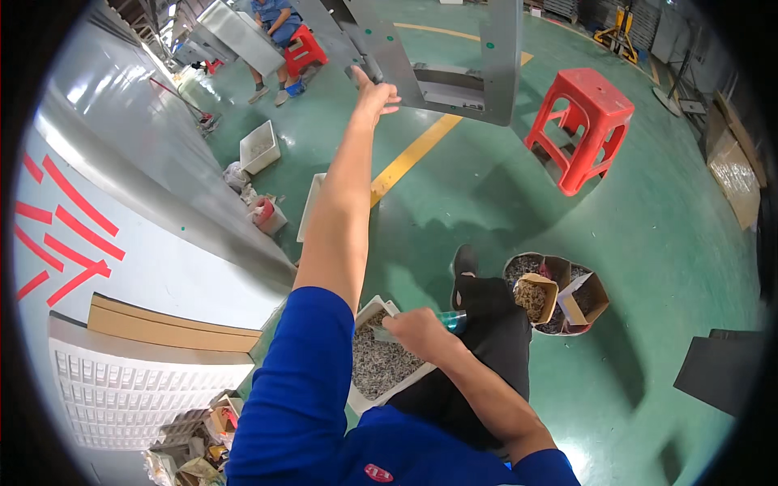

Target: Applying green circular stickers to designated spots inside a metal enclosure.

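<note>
My left hand point(375, 99) is stretched far forward at the lower left corner of a grey metal frame point(501, 65) with rectangular openings. Its bent fingers lie over the frame's edge and appear to grip it; the exact contact is too small to make out. Close to my lap, my right hand point(421, 334) is closed around a translucent green, rod-shaped thing point(455, 321), whose middle is hidden in the fist. Below that hand stands a white bin point(356, 398) full of small metal-looking parts, partly covered by my leg.
On the right are a red stool point(596, 87) and a round container point(585, 331) with cardboard boxes of small parts. A large grey metal cabinet-like surface point(170, 154) lines the left, above a white plastic crate point(146, 389). Farther back, a person point(279, 18) sits near another red stool point(305, 50).
</note>
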A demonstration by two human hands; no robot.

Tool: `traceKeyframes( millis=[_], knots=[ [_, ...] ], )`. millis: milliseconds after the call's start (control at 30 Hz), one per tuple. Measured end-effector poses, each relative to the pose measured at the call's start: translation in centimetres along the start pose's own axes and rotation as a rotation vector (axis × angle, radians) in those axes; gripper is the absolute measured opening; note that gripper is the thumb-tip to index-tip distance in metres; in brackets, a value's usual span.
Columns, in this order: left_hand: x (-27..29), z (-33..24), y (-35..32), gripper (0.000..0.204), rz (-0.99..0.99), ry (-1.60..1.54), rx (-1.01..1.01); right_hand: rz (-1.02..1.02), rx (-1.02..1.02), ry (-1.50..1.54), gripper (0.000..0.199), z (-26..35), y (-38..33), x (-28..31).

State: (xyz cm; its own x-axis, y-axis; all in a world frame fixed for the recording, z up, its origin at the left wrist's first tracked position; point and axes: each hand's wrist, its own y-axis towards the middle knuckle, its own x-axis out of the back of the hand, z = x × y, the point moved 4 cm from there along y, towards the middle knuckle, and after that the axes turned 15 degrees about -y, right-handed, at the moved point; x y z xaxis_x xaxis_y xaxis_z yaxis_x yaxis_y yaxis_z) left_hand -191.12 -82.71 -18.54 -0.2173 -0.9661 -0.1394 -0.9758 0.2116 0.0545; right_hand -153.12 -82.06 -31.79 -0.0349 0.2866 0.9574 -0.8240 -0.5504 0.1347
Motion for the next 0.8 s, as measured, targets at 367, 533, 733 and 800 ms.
traceKeyframes(
  millis=[367, 533, 733, 800],
  knots=[
    [-1.8, 0.5, 1.8, 0.099, -0.244, 0.616, -0.254, -0.065, 0.051, 0.065, 0.004, 0.1, 0.9, -0.5],
    [-6.6, -1.1, -0.8, 0.084, -0.075, 0.264, -0.251, -0.111, 0.021, -0.019, 0.004, -0.2, 0.6, -0.5],
    [-15.0, -1.3, -9.1, 0.096, -0.069, 0.132, -0.559, -0.011, 0.016, -0.097, 0.006, -0.1, 0.7, 0.0],
    [-19.2, -1.7, -11.7, 0.104, 0.069, -0.081, -0.543, -0.019, 0.025, -0.128, 0.009, -0.4, 0.8, -1.9]
  ],
)
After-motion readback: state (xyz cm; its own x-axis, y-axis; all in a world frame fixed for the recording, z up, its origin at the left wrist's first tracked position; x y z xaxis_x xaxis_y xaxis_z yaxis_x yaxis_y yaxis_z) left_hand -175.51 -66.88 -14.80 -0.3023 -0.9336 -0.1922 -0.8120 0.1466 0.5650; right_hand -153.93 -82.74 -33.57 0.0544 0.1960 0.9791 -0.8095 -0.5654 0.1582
